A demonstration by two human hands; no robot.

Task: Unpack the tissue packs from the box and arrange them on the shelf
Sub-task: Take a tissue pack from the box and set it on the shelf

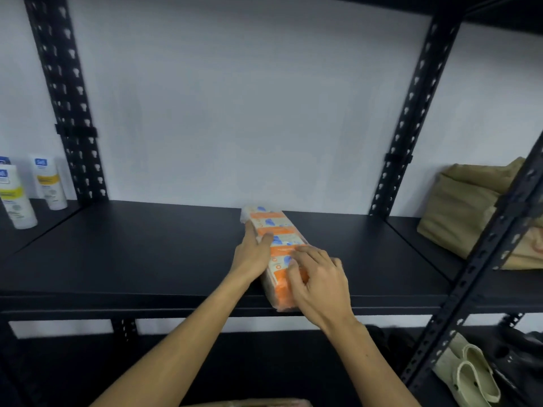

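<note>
Both hands are working as my grip on the tissue pack (274, 254): my left hand (254, 254) is lying with fairly straight fingers flat along its left side and thumb over its top, and my right hand (318, 284) is resting on the near end with fingers curled over the top, pressing more than clamping. I am holding the pack down on the black shelf (147, 254), just right of the frame's centre, with its near end sticking slightly past the front edge. Its long axis is running from the lower centre of the frame up and slightly left toward the wall (235, 113), far end pointing at the back of the shelf. I judge the overhang to be the risk: if I am letting go now, the slippery wrapper could slide and the pack could tip off the front onto the lower level. Pushing unevenly could also be skewing it, leaving it crooked for the packs to come. Lotion tubes (32, 189) are standing at the left edge, a folded tan bag (470, 212) at the right.
</note>
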